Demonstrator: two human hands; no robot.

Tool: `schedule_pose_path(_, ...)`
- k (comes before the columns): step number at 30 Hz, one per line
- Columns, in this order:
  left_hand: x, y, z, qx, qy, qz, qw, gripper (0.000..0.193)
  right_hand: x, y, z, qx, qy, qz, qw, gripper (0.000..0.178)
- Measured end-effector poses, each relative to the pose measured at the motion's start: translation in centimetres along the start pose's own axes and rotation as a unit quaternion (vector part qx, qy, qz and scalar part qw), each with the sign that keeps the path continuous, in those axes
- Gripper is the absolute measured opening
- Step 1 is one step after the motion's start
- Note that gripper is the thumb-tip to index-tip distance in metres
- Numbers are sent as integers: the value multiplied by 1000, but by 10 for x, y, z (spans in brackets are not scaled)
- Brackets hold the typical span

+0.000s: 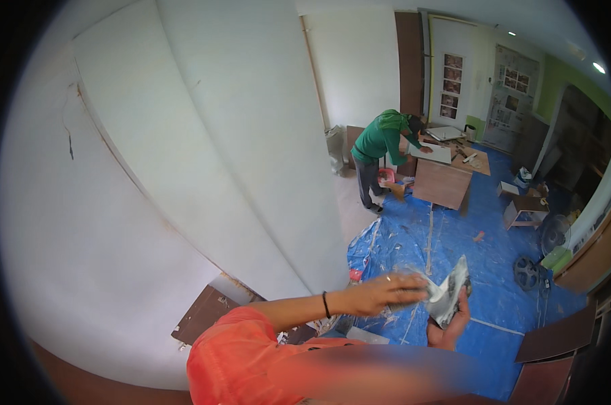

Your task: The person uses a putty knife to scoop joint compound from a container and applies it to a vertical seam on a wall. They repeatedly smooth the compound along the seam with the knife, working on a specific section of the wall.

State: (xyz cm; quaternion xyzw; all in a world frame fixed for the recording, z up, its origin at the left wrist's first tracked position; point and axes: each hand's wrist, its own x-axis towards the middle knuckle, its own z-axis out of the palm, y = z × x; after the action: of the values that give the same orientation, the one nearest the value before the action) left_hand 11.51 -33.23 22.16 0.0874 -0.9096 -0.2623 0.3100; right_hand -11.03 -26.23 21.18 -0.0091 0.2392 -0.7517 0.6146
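My left hand [393, 294], a black band on its wrist, reaches across from the left and is blurred by motion. Its fingers are closed round a thin, pale-smeared putty knife [435, 293], whose edge meets the plate in my other hand. That flat, pointed plate [450, 297] is coated with whitish-grey putty and tilted upward. My right hand [450, 327] grips it from below, thumb along the right side. The right forearm is hidden behind a blurred patch.
A tall white wall panel [204, 135] stands at left, brown boards [207, 314] at its foot. Blue sheeting [400, 250] covers the floor. Ahead, a person in green [383, 142] bends over a worktable [442, 185]. At right are a fan [554, 233], a cable reel [525, 273] and leaning boards [555, 334].
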Motion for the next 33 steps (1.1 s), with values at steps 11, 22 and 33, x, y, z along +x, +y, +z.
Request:
schedule_pose_path(11,-18,36,1,-399,480,-317,714,39,26,20,28,-26,-26,-211,977,51)
schedule_pose_path(22,3,36,16,-324,346,-358,805,34,-8,29,16,-250,4,-237,939,50)
schedule_pose_path(33,39,45,57,-76,53,164,982,46,-69,-1,-47,6,105,-64,992,42)
